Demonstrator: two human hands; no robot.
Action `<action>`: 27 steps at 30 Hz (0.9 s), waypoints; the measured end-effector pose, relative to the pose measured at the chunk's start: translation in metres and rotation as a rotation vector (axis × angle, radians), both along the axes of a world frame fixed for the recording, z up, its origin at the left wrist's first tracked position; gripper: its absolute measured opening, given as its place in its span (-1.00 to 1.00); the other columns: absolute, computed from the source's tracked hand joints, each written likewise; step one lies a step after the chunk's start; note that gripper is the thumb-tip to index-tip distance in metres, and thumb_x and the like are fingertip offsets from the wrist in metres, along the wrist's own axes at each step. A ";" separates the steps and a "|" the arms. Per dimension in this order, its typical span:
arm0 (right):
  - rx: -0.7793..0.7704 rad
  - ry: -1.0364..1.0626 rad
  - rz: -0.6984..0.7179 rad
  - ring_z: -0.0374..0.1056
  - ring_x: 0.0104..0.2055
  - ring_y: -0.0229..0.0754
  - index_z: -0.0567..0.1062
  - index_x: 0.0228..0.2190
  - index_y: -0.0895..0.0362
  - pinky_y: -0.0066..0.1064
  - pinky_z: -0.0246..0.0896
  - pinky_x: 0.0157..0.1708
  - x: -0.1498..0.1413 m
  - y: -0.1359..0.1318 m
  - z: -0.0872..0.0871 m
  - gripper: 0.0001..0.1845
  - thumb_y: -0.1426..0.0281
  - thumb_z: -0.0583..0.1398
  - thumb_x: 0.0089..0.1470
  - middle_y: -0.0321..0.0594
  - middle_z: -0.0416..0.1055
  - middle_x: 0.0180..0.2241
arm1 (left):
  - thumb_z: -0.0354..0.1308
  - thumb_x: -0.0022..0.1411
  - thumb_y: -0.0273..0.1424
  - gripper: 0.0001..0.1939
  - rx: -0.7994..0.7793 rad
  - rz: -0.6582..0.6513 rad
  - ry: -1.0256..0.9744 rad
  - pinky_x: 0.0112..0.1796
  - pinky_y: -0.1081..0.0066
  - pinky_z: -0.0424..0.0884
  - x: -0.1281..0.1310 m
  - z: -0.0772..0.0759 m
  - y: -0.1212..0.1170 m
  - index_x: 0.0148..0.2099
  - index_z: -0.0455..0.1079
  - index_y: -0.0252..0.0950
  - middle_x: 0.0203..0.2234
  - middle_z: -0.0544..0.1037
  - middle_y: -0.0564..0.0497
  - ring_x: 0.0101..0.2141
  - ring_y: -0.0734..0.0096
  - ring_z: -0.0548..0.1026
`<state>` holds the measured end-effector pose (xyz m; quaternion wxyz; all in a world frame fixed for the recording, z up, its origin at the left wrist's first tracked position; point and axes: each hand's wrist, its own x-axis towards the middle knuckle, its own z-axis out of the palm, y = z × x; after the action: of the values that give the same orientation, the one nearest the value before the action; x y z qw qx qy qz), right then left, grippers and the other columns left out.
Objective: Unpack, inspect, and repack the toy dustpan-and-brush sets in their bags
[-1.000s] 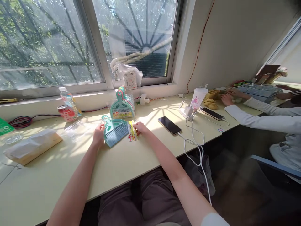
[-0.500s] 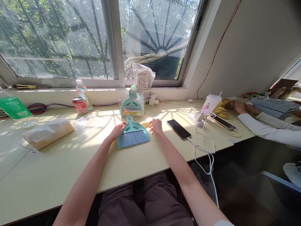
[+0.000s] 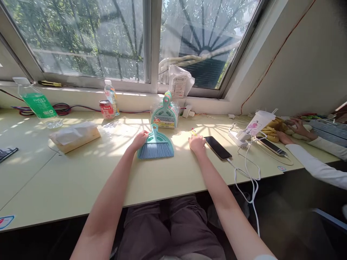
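Note:
A turquoise dustpan (image 3: pixel 168 140) lies on the table with a matching hand brush (image 3: pixel 155 150) set in it, blue-grey bristles toward me. My left hand (image 3: pixel 141 140) grips the dustpan's left side near the handle. Off to the right, my right hand (image 3: pixel 197 143) rests low on the tabletop, fingers curled and largely hidden by the back of the hand. A tiny yellow and red piece (image 3: pixel 193 132) shows just past those fingertips; what it is cannot be made out. Behind the dustpan stands a plastic-wrapped stack of similar brush-and-dustpan sets (image 3: pixel 165 115).
A black phone (image 3: pixel 217 148) on a white cable lies right of my right hand. Beyond it are a power strip (image 3: pixel 238 139) and a lidded cup (image 3: pixel 260 122). A tissue pack (image 3: pixel 76 137), a can (image 3: pixel 106 109) and bottles stand left. A co-worker's hands (image 3: pixel 284 138) are far right.
My right hand has moved right, away from the dustpan toward the phone, and reaches down to the table. My left hand stays at the dustpan. The camera view has turned left.

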<state>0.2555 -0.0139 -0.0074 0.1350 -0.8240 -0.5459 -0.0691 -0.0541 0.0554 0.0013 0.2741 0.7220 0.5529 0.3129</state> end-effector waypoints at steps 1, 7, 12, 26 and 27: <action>0.028 0.002 -0.005 0.25 0.14 0.23 0.54 -0.04 0.26 -0.03 0.16 0.02 0.004 -0.001 0.000 -0.57 0.29 0.03 0.28 0.25 0.37 0.08 | -0.05 0.27 -0.34 -0.73 -0.004 -0.001 0.005 -0.22 0.34 0.39 0.001 0.000 -0.002 -0.14 0.44 -0.29 -0.34 0.57 -0.05 -0.30 0.29 0.50; 0.285 0.164 0.196 0.27 0.11 0.05 0.48 0.03 0.14 -0.16 0.18 0.01 -0.023 0.005 0.010 -0.59 0.34 -0.01 0.28 0.06 0.35 0.11 | 0.04 0.26 -0.34 -0.75 0.054 -0.136 0.026 -0.20 0.35 0.42 0.028 0.010 -0.020 -0.24 0.53 -0.31 -0.32 0.62 -0.07 -0.25 0.25 0.55; 0.146 0.247 0.503 0.37 -0.12 -0.07 0.51 -0.15 0.11 -0.26 0.22 -0.10 -0.074 -0.005 0.023 -0.65 0.21 0.01 0.31 -0.10 0.50 -0.15 | 0.06 0.29 -0.39 -0.75 0.162 -0.153 0.063 -0.15 0.33 0.46 0.061 0.016 -0.040 -0.21 0.58 -0.32 -0.27 0.66 -0.10 -0.21 0.21 0.59; 0.144 -0.061 0.361 0.32 -0.10 0.03 0.46 -0.23 0.18 -0.18 0.03 -0.09 -0.093 -0.026 0.043 -0.66 0.19 0.04 0.31 0.06 0.48 -0.21 | 0.04 0.33 -0.46 -0.71 0.278 0.098 -0.097 -0.08 0.29 0.47 0.086 0.022 -0.069 -0.01 0.54 -0.33 -0.17 0.66 -0.12 -0.16 0.19 0.61; 0.135 -0.042 0.378 0.32 -0.09 0.03 0.47 -0.25 0.17 -0.18 0.03 -0.08 -0.091 -0.025 0.044 -0.66 0.19 0.04 0.30 0.06 0.48 -0.21 | 0.05 0.34 -0.45 -0.71 0.279 0.096 -0.113 -0.07 0.28 0.47 0.087 0.022 -0.070 0.00 0.54 -0.32 -0.17 0.66 -0.11 -0.16 0.19 0.61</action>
<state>0.1644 -0.0384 0.0369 0.1892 -0.6943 -0.6877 -0.0963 0.0327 -0.0147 0.0233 0.1865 0.7071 0.5215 0.4397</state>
